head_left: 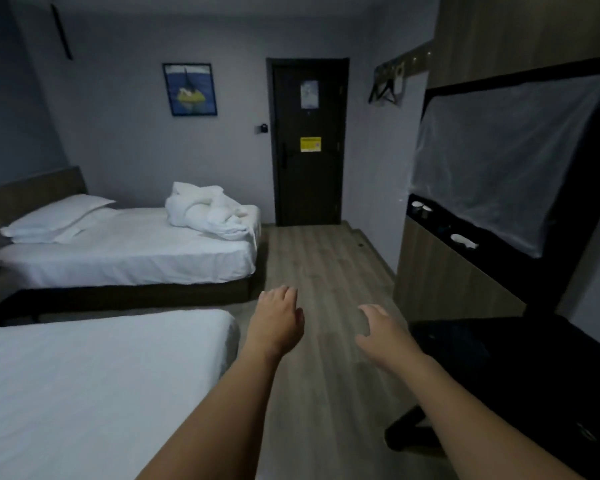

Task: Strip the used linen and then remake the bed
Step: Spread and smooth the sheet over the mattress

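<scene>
Two beds with white sheets stand on the left of the dim room. The near bed (84, 375) shows a smooth fitted sheet and nothing on top. The far bed (129, 254) carries two stacked pillows (54, 216) at its head and a bundled white duvet (208, 213) at its foot. My left hand (278, 317) and my right hand (381, 330) reach forward over the wooden floor beside the near bed's foot, fingers loosely bent, holding nothing.
A wooden-floor aisle (319, 278) runs to a dark closed door (307, 143). On the right stand a television wrapped in plastic (506, 157), a wooden cabinet (437, 271) with cups on its ledge, and a dark table (520, 368). A framed picture (190, 89) hangs on the far wall.
</scene>
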A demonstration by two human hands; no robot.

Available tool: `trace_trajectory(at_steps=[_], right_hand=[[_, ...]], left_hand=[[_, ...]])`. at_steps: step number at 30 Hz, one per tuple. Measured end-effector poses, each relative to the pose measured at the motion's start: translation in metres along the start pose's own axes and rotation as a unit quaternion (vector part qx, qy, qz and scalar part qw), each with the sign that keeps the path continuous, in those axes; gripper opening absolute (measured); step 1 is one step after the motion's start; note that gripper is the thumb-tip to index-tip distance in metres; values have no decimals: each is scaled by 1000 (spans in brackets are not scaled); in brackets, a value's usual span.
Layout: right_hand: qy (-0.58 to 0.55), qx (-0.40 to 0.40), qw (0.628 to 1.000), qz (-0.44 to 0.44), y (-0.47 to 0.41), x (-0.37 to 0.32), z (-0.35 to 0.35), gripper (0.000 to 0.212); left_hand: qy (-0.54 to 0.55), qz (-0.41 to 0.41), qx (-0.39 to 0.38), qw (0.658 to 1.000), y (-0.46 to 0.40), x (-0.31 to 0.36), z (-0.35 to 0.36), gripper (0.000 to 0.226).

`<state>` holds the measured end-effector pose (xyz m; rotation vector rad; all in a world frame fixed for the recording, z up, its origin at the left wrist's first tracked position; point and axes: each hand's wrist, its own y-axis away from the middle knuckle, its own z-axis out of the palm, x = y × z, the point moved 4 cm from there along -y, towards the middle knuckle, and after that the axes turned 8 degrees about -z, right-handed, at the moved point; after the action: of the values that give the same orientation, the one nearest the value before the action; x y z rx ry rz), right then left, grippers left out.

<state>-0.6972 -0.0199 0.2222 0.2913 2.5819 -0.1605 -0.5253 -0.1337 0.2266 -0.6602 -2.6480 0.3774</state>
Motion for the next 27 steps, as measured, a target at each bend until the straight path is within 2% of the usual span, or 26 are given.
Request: trace_trajectory(at_steps=[5, 8, 15, 18, 20, 23, 27], right_hand=[[11, -8, 998, -62, -141, 28, -4, 64], [-1, -33, 996, -81, -222, 35, 2, 64], [15, -74, 987, -139, -410, 18, 40, 64], [7, -79, 986, -144, -492, 11, 58, 64], [1, -88, 987, -136, -542, 9, 63, 64], [-7, -66, 989, -130, -621, 10, 50, 64], [0, -33, 992, -123, -738, 29, 38, 63]], left_hand=[[-28, -68, 45, 996, -110, -24, 24, 36], [-43, -80, 57, 994, -167, -44, 40, 39], [-69, -139, 47, 987, -295, -124, 87, 61], [-85, -147, 22, 985, -358, -164, 110, 59], [-91, -150, 7, 985, -403, -189, 119, 47], [-59, -162, 30, 985, -488, -212, 128, 40], [-46, -150, 5, 988, -605, -218, 165, 54]])
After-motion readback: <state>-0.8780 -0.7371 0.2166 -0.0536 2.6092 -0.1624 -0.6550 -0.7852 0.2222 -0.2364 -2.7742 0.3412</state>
